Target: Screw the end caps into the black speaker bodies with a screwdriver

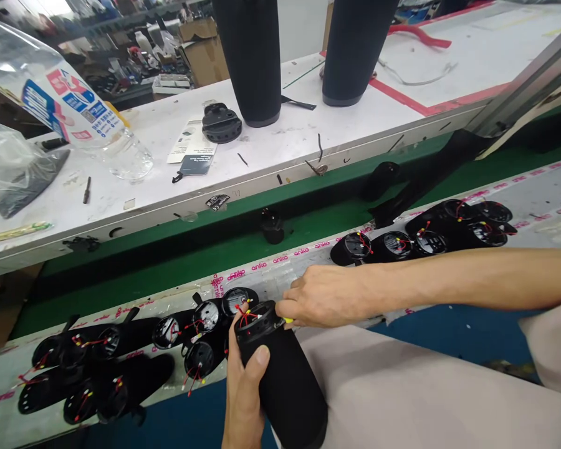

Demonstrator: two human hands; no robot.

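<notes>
My left hand (pixel 247 383) is wrapped around a black, fabric-covered cylindrical speaker housing (pixel 292 386), tilted with its uncovered end up and away from me. Red wires with small connectors (pixel 249 317) stick out of that end. At the housing's rim, my right hand (pixel 320 296) is closed in a pinch. A small yellow piece (pixel 288 320), resembling a wire connector, shows beneath its fingertips; the rest of it is hidden by the fingers. The lower part of the housing leans by my light-coloured clothing (pixel 402 374).
Several similar housings (pixel 201 358) lie to the left on a taped ledge (pixel 280 274), and more housings (pixel 397 244) to the right. The white bench (pixel 271 146) behind carries two upright black cylinders (pixel 255 62), a round black cap (pixel 221 123), printed tags (pixel 194 149) and a plastic bottle (pixel 84 106).
</notes>
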